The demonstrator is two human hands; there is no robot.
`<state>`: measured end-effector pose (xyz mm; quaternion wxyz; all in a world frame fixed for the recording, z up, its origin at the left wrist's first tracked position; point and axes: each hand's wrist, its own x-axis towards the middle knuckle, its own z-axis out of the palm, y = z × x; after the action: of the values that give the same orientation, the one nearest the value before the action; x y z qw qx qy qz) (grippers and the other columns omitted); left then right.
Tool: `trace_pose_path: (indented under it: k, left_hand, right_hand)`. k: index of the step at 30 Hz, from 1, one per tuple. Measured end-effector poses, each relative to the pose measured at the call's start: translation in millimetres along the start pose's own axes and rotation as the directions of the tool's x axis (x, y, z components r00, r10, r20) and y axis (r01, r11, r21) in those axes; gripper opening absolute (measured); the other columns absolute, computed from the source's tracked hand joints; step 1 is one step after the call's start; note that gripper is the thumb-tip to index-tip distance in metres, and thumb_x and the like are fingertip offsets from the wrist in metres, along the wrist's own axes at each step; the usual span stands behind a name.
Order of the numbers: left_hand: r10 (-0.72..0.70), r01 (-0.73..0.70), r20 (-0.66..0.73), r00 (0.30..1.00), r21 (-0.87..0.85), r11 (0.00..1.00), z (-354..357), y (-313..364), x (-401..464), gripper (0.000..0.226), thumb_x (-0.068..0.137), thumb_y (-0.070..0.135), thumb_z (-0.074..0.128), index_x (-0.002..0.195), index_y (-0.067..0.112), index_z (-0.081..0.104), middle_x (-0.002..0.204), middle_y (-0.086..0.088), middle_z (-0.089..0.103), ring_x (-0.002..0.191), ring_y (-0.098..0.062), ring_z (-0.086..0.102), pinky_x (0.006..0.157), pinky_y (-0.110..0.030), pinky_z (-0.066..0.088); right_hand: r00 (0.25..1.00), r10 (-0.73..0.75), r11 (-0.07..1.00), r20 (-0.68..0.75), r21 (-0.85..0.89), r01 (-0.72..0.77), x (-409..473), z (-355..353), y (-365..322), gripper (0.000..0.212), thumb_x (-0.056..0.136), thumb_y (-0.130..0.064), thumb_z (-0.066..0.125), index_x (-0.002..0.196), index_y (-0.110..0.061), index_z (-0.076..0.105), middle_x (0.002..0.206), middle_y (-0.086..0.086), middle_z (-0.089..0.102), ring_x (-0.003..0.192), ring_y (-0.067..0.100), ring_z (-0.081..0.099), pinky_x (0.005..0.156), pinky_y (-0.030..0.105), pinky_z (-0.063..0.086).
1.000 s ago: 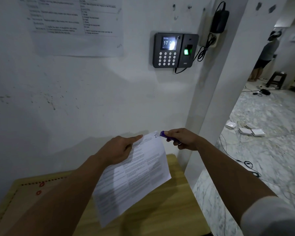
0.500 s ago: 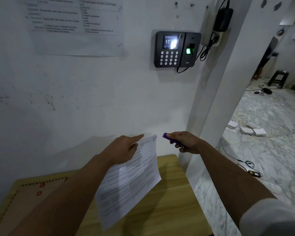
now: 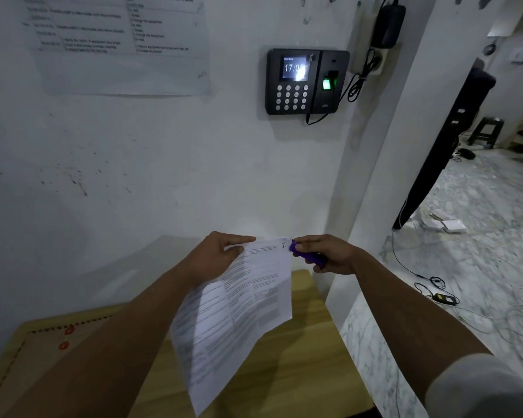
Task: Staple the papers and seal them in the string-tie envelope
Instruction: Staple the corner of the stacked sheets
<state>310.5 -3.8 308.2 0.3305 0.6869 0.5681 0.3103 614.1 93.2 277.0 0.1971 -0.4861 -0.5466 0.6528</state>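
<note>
Purple plastic marked the small stapler (image 3: 310,255), which was gripped in the curled fingers of the right hand (image 3: 329,254), its front end brought up against the upper right corner of the papers (image 3: 239,309). A small staple-like mark was seen on that corner, just beside the stapler's tip. The papers were pinched near their top edge between the thumb and fingers of the left hand (image 3: 218,256) and were held in the air, hanging tilted down toward the viewer above a wooden table (image 3: 299,372). Printed text in columns was visible on the top sheet; how many sheets were held could not be told. On the left part of the table a brown string-tie envelope (image 3: 43,357) was laid flat, with two red discs showing near its upper edge, partly hidden behind the left forearm. Behind the hands a white wall was seen, and on it a black fingerprint clock (image 3: 305,81) with a lit screen and a keypad, and a printed notice (image 3: 118,40) further left. To the right, marble floor (image 3: 465,267) with loose cables was visible.
</note>
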Motion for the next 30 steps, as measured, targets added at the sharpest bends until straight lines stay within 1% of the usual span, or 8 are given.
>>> trace_pose_path:
  k: [2, 6, 11, 14, 18, 22, 27, 30]
  left_hand:
    - [-0.003, 0.003, -0.013, 1.0, -0.012, 1.0, 0.6, 0.2, 1.1, 0.034, 0.103, 0.012, 0.057, 0.128, 0.03, 0.071, 0.132, 0.014, 0.067, 0.125, 0.001, 0.059, 0.11, -0.021, 0.041]
    - [-0.015, 0.015, -0.009, 1.0, -0.016, 1.0, 1.4, 1.9, 2.0, 0.035, 0.103, 0.012, 0.057, 0.123, 0.037, 0.071, 0.117, 0.031, 0.067, 0.116, 0.008, 0.061, 0.108, -0.023, 0.045]
    - [-0.044, 0.044, -0.023, 0.999, -0.003, 0.999, 1.1, -0.1, 3.7, 0.033, 0.103, 0.014, 0.057, 0.127, 0.033, 0.07, 0.13, 0.016, 0.068, 0.122, -0.002, 0.061, 0.11, -0.027, 0.045]
    - [-0.063, 0.063, -0.019, 0.998, -0.002, 0.998, 0.6, 1.5, 1.9, 0.034, 0.103, 0.013, 0.057, 0.126, 0.034, 0.071, 0.117, 0.029, 0.067, 0.108, 0.01, 0.061, 0.102, -0.019, 0.046]
    - [-0.067, 0.067, 0.004, 0.998, 0.024, 0.997, 2.1, 4.2, 0.8, 0.04, 0.103, 0.013, 0.056, 0.117, 0.048, 0.068, 0.097, 0.046, 0.063, 0.095, 0.024, 0.059, 0.09, -0.004, 0.043]
    - [-0.062, 0.062, 0.024, 0.998, 0.002, 0.998, 5.3, 4.5, 1.3, 0.033, 0.103, 0.012, 0.056, 0.128, 0.03, 0.07, 0.126, 0.022, 0.066, 0.111, 0.011, 0.058, 0.094, -0.003, 0.039]
    - [-0.06, 0.06, 0.038, 0.997, 0.008, 0.998, 7.1, 3.9, 1.1, 0.033, 0.103, 0.013, 0.056, 0.13, 0.026, 0.069, 0.134, 0.013, 0.066, 0.119, 0.005, 0.056, 0.091, -0.001, 0.039]
    - [-0.069, 0.069, 0.038, 0.997, 0.008, 0.998, 6.0, 0.5, 1.2, 0.033, 0.103, 0.013, 0.057, 0.13, 0.028, 0.07, 0.136, 0.011, 0.065, 0.125, 0.0, 0.057, 0.107, -0.015, 0.041]
  right_hand:
    - [1.0, -0.004, 1.0, 0.029, 0.03, 0.003, -1.1, -2.2, -1.3, 0.042, 0.076, -0.028, 0.087, 0.116, -0.02, 0.076, 0.114, 0.007, 0.07, 0.088, 0.019, 0.054, 0.063, 0.032, 0.036]
    - [0.997, 0.015, 0.999, 0.079, 0.049, -0.019, -4.5, -6.9, -3.5, 0.044, 0.078, -0.026, 0.086, 0.119, -0.018, 0.075, 0.115, 0.007, 0.07, 0.085, 0.017, 0.054, 0.065, 0.032, 0.037]
    - [0.994, 0.024, 0.996, 0.105, 0.087, -0.033, -6.8, -13.0, -1.6, 0.039, 0.085, -0.025, 0.08, 0.122, -0.016, 0.073, 0.115, 0.008, 0.069, 0.084, 0.017, 0.056, 0.064, 0.03, 0.04]
    - [0.995, 0.024, 0.994, 0.101, 0.103, -0.034, -8.7, -13.6, -1.2, 0.038, 0.085, -0.025, 0.08, 0.121, -0.016, 0.073, 0.113, 0.008, 0.07, 0.083, 0.017, 0.057, 0.063, 0.03, 0.041]
    - [0.994, 0.024, 0.995, 0.106, 0.097, -0.035, -9.5, -12.9, -0.1, 0.042, 0.082, -0.026, 0.083, 0.121, -0.015, 0.073, 0.114, 0.008, 0.07, 0.085, 0.017, 0.058, 0.064, 0.03, 0.043]
    - [0.995, 0.025, 0.996, 0.099, 0.08, -0.033, -9.9, -8.9, -2.9, 0.044, 0.081, -0.023, 0.082, 0.123, -0.014, 0.071, 0.116, 0.009, 0.07, 0.085, 0.017, 0.059, 0.065, 0.031, 0.044]
    - [0.994, 0.032, 0.998, 0.101, 0.051, -0.038, -8.9, -4.8, -7.5, 0.044, 0.079, -0.024, 0.082, 0.121, -0.016, 0.073, 0.116, 0.008, 0.07, 0.085, 0.018, 0.058, 0.065, 0.031, 0.045]
    - [0.997, 0.018, 1.0, 0.077, 0.009, -0.019, -8.7, -2.3, -8.4, 0.038, 0.082, -0.023, 0.083, 0.118, -0.018, 0.075, 0.116, 0.008, 0.067, 0.088, 0.02, 0.055, 0.063, 0.031, 0.044]
